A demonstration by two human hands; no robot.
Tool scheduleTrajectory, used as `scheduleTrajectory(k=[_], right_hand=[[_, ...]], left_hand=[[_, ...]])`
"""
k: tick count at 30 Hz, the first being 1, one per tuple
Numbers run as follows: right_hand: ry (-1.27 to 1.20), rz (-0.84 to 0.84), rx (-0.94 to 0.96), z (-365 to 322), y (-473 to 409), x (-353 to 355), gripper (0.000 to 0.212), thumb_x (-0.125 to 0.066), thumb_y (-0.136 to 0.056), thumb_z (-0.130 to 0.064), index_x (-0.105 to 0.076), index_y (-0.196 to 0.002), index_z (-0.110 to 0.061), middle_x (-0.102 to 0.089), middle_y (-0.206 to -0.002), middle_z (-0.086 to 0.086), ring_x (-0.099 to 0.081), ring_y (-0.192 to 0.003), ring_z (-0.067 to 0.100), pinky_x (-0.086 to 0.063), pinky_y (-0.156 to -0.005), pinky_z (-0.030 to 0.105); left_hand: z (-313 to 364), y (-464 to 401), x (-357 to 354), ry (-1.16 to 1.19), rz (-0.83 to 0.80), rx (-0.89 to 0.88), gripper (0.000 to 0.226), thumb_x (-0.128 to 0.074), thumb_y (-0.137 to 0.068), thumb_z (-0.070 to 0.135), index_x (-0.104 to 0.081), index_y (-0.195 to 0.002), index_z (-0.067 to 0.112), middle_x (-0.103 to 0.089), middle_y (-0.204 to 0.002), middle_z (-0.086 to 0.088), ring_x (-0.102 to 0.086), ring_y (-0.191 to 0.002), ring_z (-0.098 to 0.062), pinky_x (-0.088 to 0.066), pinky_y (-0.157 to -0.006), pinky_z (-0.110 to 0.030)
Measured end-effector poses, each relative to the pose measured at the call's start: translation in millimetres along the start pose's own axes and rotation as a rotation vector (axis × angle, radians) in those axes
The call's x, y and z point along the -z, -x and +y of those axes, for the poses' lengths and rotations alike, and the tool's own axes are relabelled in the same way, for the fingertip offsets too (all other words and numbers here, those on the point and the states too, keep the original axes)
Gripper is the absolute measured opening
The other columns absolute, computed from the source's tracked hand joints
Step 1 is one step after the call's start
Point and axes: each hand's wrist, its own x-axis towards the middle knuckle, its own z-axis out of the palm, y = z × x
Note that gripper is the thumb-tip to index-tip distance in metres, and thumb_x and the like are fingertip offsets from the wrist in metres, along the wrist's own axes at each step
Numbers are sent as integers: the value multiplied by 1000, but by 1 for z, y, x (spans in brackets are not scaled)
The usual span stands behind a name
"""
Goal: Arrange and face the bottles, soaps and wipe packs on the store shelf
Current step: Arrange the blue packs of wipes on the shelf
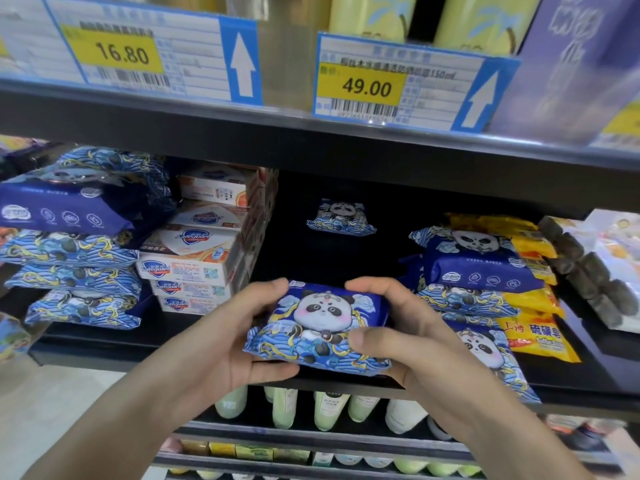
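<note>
Left hand [225, 344] and right hand [408, 344] both curled round one blue panda wipe pack [320, 329], thumbs on its front, held at centre frame just before the black shelf edge [104, 351]. Behind it, deep in the gap, another small panda pack [341, 216]. Left of centre, stacked Safeguard soap boxes [194, 258]; far left, piled wipe packs [76, 251]. Right of centre, more panda packs [474, 268] beside yellow sulfur soap packs [536, 336].

Viewpoint: we look from head height, close to the dark shelf [104, 344].
Facing: we face forward and slightly down into the shelf bay.
Nearness: our left hand [221, 344] and right hand [408, 344] fill the lower frame.
Shared views: we have only one view.
</note>
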Motion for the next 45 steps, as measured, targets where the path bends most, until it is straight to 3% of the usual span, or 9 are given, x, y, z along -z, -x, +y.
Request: scheduleTrajectory(k=[2,6,13,19,21,26,32,35,45], right_hand=[[31,-8,22,2,1,1,54,-81,-69,-10,-70,-116,-34,-74,-116,7,-70,-110,35,-57,-99,48],[102,-45,76,4,3,3,58,-80,-72,-8,-66,-121,-35,-73,-116,3,-70,-107,26,-60,-88,35],[236,-33,143,6,7,7,80,-86,-72,-14,-52,-134,-51,-69,-121,-8,-68,-112,25,-57,-98,49],[992,87,350,-1,16,1,95,-84,-73,-55,-27,-148,-59,-9,-153,-36,-15,-147,-6,-35,-110,22],[1214,80,444,0,16,-2,98,-76,-74,-63,-22,-155,-50,-13,-154,-31,-9,-148,0,-30,-114,24],[1469,148,547,4,13,2,95,-68,-75,-60,-30,-157,-30,-44,-138,-16,-38,-134,16,-28,-121,45],[1414,216,570,1,26,25,85,-70,-68,-49,-46,-148,-30,-49,-127,-16,-46,-115,14,-33,-109,33],[1441,242,504,-7,40,55,85,-68,-67,-51,-46,-147,-33,-48,-125,-18,-45,-113,12,-40,-102,35],[1354,226,352,-8,48,123,80,-67,-65,-51,-46,-142,-42,-52,-133,-22,-49,-126,14,-46,-103,44]], left_hand=[[-2,2,3,-109,-37,52,29,-72,-92,13,-71,-115,-5,-72,-118,-26,-76,-70,-15,-62,-68,-25],[-5,9,9,-181,-53,37,57,-90,-64,18,-68,-117,15,-80,-105,-10,-78,-93,-23,-65,-73,-33],[-10,1,6,-152,-7,-98,61,-80,-65,20,-64,-124,17,-77,-115,-9,-76,-101,-30,-60,-89,-40],[-17,-2,3,-104,-14,-181,59,-81,-64,12,-64,-121,13,-78,-108,-12,-77,-96,-30,-63,-71,-29],[-18,-3,0,-94,-29,-193,58,-81,-64,13,-65,-120,15,-78,-107,-12,-77,-95,-31,-63,-71,-29],[-22,-6,-9,-130,-60,-200,58,-90,-59,20,-70,-113,23,-77,-108,-14,-77,-97,-33,-64,-77,-34],[-27,-7,-24,-194,-139,-180,63,-88,-66,41,-63,-124,32,-77,-115,-8,-76,-101,-30,-59,-90,-45],[-27,-10,-27,-291,-49,-234,48,-76,-87,48,-59,-130,33,-78,-113,3,-76,-103,-17,-60,-90,-36],[-38,-24,-27,-754,77,-414,24,-70,-94,23,-70,-108,43,-72,-107,27,-66,-104,7,-51,-88,-22]])
